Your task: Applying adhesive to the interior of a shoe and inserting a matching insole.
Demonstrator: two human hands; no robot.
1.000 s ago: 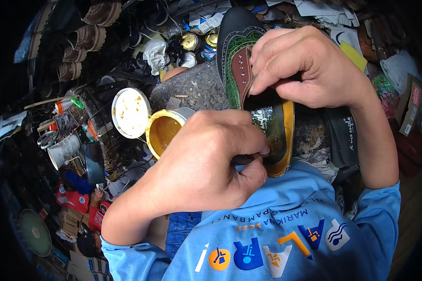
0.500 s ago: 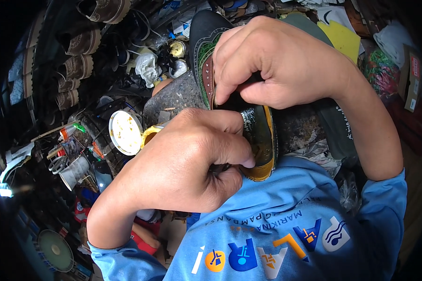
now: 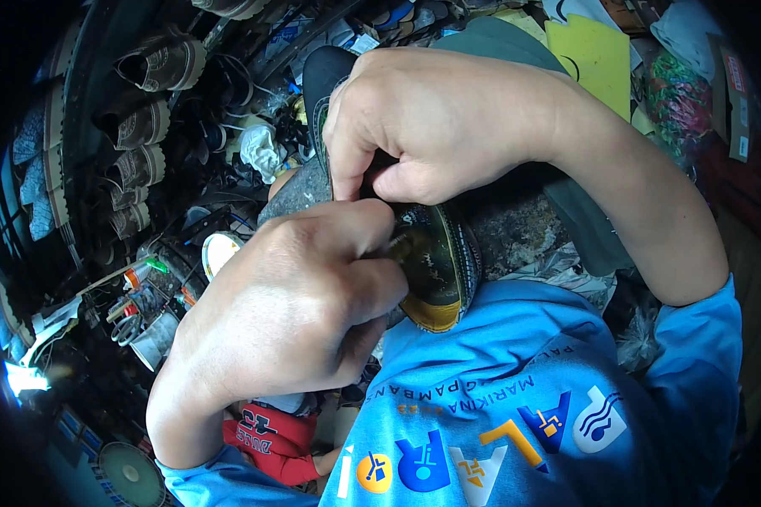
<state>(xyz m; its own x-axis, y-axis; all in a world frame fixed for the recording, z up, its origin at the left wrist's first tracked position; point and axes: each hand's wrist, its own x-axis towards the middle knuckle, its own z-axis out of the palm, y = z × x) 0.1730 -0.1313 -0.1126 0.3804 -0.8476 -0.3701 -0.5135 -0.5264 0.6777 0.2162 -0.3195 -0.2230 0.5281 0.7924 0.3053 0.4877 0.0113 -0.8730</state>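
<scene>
A dark shoe (image 3: 429, 262) with a yellow-lined heel lies lengthwise in front of me, its black toe pointing away and its heel near my blue shirt. My left hand (image 3: 292, 296) is closed on its left side edge, fingers curled and thumb tucked below. Just beyond, my right hand (image 3: 435, 118) reaches across the shoe from the right and pinches the same edge farther toward the toe. The two hands nearly touch. Both hide much of the shoe's upper, and whether any small thing sits between the fingertips cannot be seen.
A stained grey work surface (image 3: 516, 224) lies under the shoe. Left of it are a white round lid (image 3: 220, 253) and crumpled white material (image 3: 262, 150). Brown shoes (image 3: 162, 63) line a rack at far left. Yellow paper (image 3: 590, 63) lies beyond my right arm. Someone in red (image 3: 275, 435) is at lower left.
Both hands and the shoe have shifted left in the picture. My left hand has slid off the heel's inside toward the left edge; more of the person in red shows.
</scene>
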